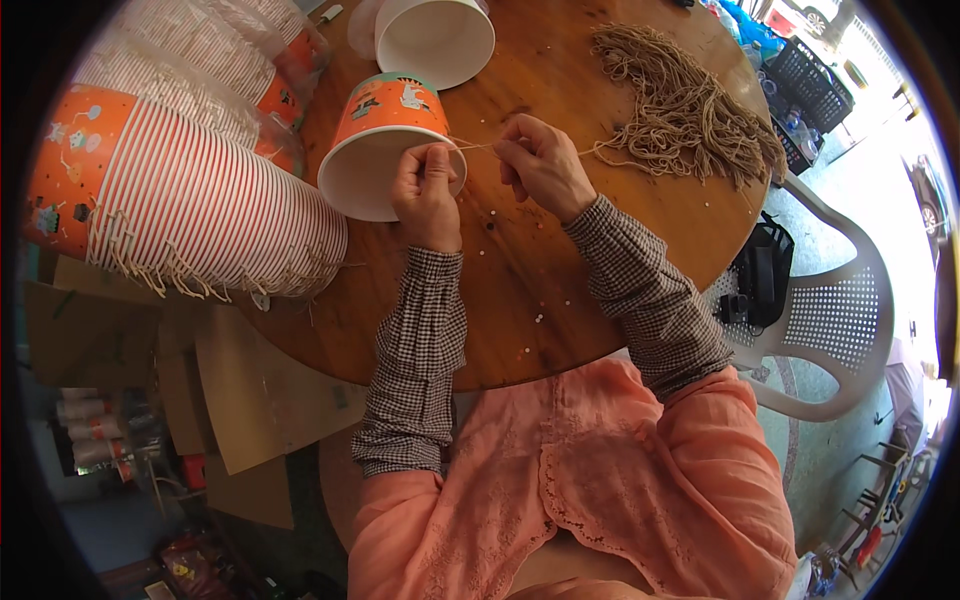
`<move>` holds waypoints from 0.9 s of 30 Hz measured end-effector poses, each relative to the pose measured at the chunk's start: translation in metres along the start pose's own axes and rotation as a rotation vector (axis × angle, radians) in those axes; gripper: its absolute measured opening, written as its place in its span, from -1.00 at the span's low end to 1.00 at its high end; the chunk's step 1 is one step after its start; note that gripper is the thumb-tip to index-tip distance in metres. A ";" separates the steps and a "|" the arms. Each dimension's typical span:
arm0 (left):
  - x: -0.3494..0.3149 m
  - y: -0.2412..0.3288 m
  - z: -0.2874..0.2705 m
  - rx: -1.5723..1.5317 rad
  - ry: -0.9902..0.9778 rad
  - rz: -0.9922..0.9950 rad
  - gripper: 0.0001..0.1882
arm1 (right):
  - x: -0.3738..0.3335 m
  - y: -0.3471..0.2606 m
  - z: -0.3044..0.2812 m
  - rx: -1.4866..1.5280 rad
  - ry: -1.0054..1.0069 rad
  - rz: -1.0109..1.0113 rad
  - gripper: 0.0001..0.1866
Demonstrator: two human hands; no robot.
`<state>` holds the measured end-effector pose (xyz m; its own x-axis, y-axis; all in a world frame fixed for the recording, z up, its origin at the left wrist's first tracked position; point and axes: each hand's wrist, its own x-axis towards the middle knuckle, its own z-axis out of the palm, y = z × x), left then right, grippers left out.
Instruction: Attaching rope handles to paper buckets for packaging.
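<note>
An orange paper bucket [352, 177] with printed figures lies on its side on the round wooden table, its white mouth toward me. My left hand [428, 190] is closed at the right side of its rim, pinching a thin tan string [474, 147]. The string runs across to my right hand [541, 165], whose fingers are also pinched closed on it. From the right hand it leads toward a loose pile of tan strings [690, 110] at the far right of the table. Whether the string passes through the rim is hidden by my left fingers.
On the left lies a long nested stack of orange buckets [210, 200] with strings hanging from the rims, beside plastic-wrapped stacks [180, 60]. A white bucket [440, 45] lies behind. Cardboard boxes [260, 390] stand below left; a plastic chair [835, 300] holds a black bag [765, 270].
</note>
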<state>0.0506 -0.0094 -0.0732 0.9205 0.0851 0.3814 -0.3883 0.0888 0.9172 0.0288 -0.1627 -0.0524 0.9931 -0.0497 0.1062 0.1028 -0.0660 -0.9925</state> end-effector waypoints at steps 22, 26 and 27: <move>-0.012 -0.001 0.011 -0.668 -0.124 -0.659 -0.87 | -0.019 0.005 0.018 -0.208 0.139 -0.380 -0.86; -0.008 -0.015 -0.002 -0.718 -0.285 -0.660 -0.81 | -0.019 0.007 0.021 -0.266 0.130 -0.418 -0.84; -0.007 -0.016 -0.003 -0.745 -0.300 -0.683 -0.79 | -0.020 0.005 0.022 -0.265 0.127 -0.416 -0.84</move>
<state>0.0505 -0.0088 -0.0905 0.8876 -0.4531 -0.0831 0.3813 0.6213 0.6845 0.0104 -0.1405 -0.0613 0.8547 -0.0855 0.5120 0.4538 -0.3558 -0.8170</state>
